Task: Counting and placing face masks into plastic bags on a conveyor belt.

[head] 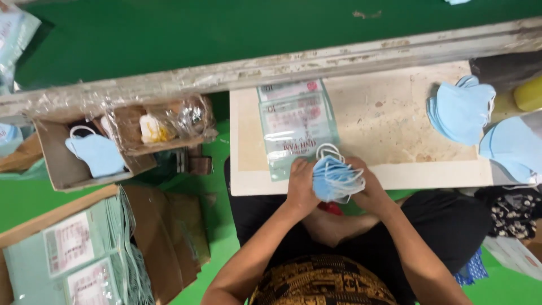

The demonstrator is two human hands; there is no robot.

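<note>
Both hands are clenched on one stack of blue face masks [337, 179] — left hand [301, 186] on its left edge, right hand [370, 189] on the right, so the stack sits btwn them at the near edge of the beige board [395, 113]. Can't count the masks in it, too fanned, w/ white ear loops sticking up. The stack's long axis runs roughly hand to hand. Just beyond the grip, slightly left, lie 2 clear printed pouches [293, 127], overlapping, long side pointing away from the person — left hand is nearer. Far right of the grip: 2 loose mask piles [460, 110]. Far left, 1 mask in a cardboard box [96, 152].
</note>
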